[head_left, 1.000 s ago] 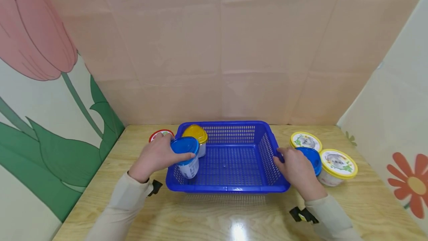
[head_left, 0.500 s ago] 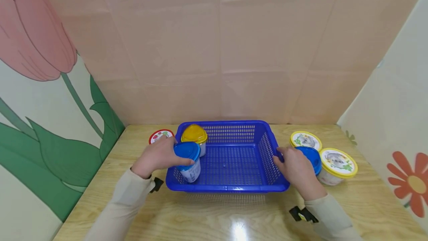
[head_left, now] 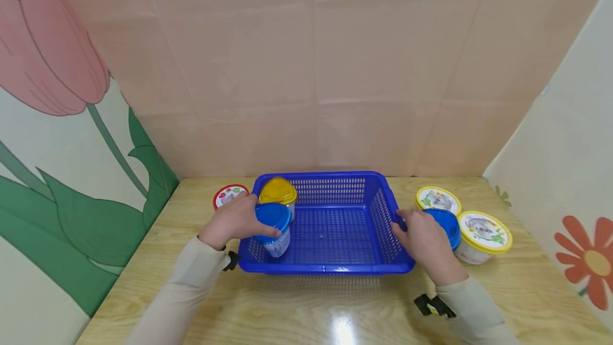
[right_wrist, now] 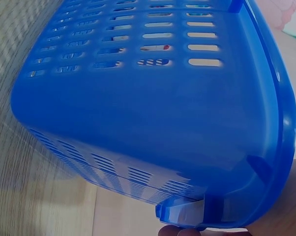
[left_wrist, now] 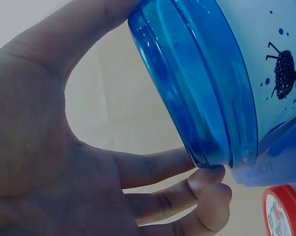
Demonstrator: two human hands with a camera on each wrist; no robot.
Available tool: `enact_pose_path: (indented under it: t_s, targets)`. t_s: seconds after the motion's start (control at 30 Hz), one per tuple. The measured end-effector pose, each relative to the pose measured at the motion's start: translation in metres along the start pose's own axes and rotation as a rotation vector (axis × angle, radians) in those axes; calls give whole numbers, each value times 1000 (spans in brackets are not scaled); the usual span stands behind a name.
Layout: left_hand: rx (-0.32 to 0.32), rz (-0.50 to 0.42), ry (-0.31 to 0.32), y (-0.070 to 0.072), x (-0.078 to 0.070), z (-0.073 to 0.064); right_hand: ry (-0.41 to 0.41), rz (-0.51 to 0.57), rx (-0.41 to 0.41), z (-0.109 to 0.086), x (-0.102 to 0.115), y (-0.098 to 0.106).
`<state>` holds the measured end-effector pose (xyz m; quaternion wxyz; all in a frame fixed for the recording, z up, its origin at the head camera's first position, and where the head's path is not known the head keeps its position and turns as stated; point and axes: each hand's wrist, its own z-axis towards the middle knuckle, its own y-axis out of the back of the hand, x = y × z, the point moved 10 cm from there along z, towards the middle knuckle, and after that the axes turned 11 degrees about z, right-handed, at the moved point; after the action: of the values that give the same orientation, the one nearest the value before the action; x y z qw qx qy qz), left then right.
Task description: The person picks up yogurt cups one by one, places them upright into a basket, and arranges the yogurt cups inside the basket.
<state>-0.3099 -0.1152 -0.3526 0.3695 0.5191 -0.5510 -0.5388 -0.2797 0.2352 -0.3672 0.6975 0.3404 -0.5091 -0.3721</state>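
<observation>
Head view, nearest first: pale sleeves (head_left: 177, 294) on both my forearms, reaching over the wood-grain tabletop (head_left: 287, 313), a patch of glare at its near side. Black pieces (head_left: 434, 307) show at both wrists.

My left hand (head_left: 230, 222) grips a blue-lidded jar (head_left: 279, 218) around its lid, thumb on one side, fingers on the other. Left wrist view confirms: gap between palm and lid top, fingertips at the lid's edge; dark print and small blue spots on the jar's side. Jar is within the blue basket (head_left: 330, 269), near its left front corner, lid up. Whether its base rests on the basket floor, I cannot tell.

My right hand (head_left: 423, 236) holds the basket's right rim. Right wrist view: slotted blue wall fills most of it, fingertips partly seen at the bottom edge.

Just beyond the jar, inside the basket's back left corner: yellow-lidded jar (head_left: 279, 191). Outside, left: red-lidded tub (head_left: 229, 195), partly behind my left hand.

Right of the basket: second blue-lidded container (head_left: 446, 228), partly covered by my right hand; beside it a nearer yellow-rimmed tub (head_left: 483, 233), and behind, a farther yellow-rimmed tub (head_left: 438, 200).

Farthest: creased tan backdrop (head_left: 316, 79).
</observation>
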Motion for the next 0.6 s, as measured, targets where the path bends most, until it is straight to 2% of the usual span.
enact_pose_path:
  t_s: [0.6]
  targets:
    - [15,13,-13,-11,-10,10,-15,9,10,0,0,0]
